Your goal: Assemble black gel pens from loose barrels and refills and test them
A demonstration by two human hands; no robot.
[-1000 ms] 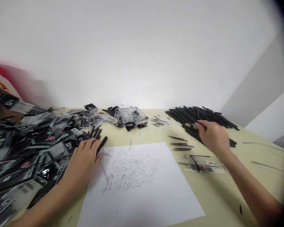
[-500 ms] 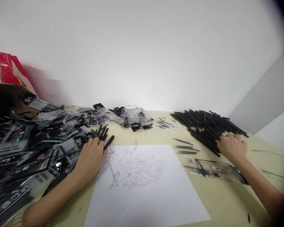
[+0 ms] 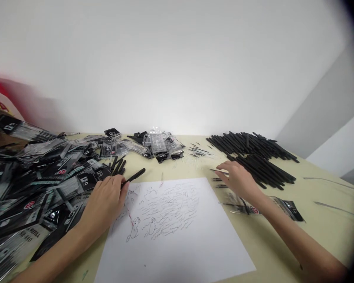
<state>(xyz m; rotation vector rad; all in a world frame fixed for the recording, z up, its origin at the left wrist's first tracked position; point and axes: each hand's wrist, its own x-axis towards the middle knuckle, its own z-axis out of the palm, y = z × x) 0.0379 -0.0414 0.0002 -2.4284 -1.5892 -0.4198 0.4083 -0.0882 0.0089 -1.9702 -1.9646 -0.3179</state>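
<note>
While two hands [image 3: 103, 205] hold, one black tube [image 3: 135, 176], one thin refill [image 3: 216, 171]

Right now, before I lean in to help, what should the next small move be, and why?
Probably the right hand should take firm hold of the thin black refill, since its fingertips are right at it, while the left hand keeps gripping the black pen above the doodled paper.

On our counter [image 3: 327, 224], a sheet of paper [image 3: 194, 239] lies straight before us, a heap of packets [image 3: 38, 184] to its left and a smaller cluster of packets [image 3: 162, 145] behind it. To the right, a pile of refills [image 3: 253, 151] sits behind a single packet [image 3: 289, 208].
</note>
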